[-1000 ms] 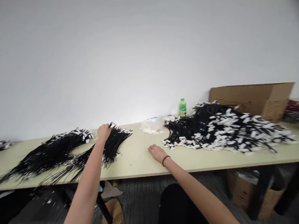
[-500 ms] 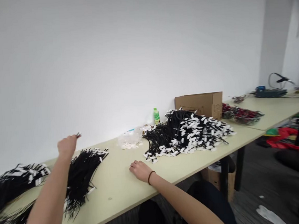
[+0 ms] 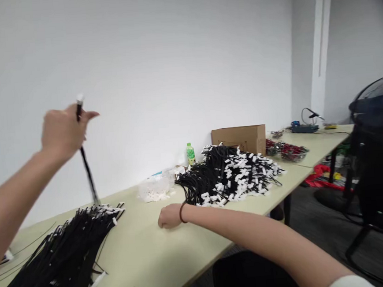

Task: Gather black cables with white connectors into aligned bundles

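The left hand (image 3: 63,131) is raised above the counter (image 3: 160,256), with its fingers clamped on one black cable (image 3: 88,169). The cable hangs down, and its lower end meets the top of the near cable pile (image 3: 61,255). The right hand (image 3: 169,217) rests on the counter with its fingers curled in, holding nothing. It lies between the near cable pile and the far cable pile (image 3: 230,176). A bag of white parts (image 3: 153,190) lies behind it.

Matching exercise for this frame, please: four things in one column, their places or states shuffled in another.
1 left hand
2 right hand
3 green bottle
4 cardboard box

A rests on the table
B stands between the clear bag and the large cable pile
C raised, gripping a black cable
D behind the large cable pile

Pairs: 1-C, 2-A, 3-B, 4-D.
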Available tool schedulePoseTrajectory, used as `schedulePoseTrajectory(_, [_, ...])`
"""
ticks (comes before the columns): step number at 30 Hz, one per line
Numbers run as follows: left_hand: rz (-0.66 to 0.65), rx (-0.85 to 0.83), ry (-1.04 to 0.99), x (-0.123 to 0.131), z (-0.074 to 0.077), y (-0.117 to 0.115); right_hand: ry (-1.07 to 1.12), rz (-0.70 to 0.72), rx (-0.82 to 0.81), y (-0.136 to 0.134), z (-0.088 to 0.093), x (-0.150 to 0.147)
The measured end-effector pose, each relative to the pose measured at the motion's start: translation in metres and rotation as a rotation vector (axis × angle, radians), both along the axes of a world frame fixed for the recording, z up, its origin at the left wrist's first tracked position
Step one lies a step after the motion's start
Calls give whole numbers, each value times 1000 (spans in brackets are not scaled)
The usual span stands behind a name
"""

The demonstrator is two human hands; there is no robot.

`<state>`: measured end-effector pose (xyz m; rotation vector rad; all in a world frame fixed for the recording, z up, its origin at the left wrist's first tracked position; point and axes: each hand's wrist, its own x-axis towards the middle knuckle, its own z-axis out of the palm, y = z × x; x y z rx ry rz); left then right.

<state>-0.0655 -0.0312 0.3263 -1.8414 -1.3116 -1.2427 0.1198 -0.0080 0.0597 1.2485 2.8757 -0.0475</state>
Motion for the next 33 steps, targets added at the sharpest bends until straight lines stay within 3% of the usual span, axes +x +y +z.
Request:
schedulePoseTrajectory(2, [-116, -47, -32, -2, -25, 0, 73, -2, -43, 25, 27, -3])
schedulePoseTrajectory(4, [-208, -235, -134, -7, -51, 2, 185, -31, -73, 49, 50, -5])
schedulePoseTrajectory(7, [-441, -538, -330, -13, -86, 11, 385, -79, -186, 72, 62, -6])
schedulePoseTrajectory(10, [-604, -759, -573, -12, -119, 22, 578, -22, -400, 70, 47, -12])
schedulePoseTrajectory(13, [-656, -921, -748, -4, -154, 35, 708, 92, -648, 49, 19, -22])
schedulePoseTrajectory(15, [-680, -1024, -850, 4, -180, 44, 1036, 117, -1088, 32, 2, -29])
schedulePoseTrajectory(17, [-720, -1089, -934, 11, -205, 55, 1205, 109, -1294, 19, -13, -35])
schedulePoseTrajectory(20, [-806, -1162, -1009, 21, -239, 73, 1419, -18, -1177, 10, -30, -38])
schedulePoseTrajectory(23, [-804, -1182, -1115, 27, -260, 87, 1488, -225, -1109, 11, -42, -37])
schedulePoseTrajectory(27, [-803, -1193, -1127, 27, -272, 106, 1456, -372, -1110, 21, -57, -34])
schedulePoseTrajectory(33, [-911, -1375, -984, 27, -292, 134, 1569, -464, -1021, 39, -74, -33])
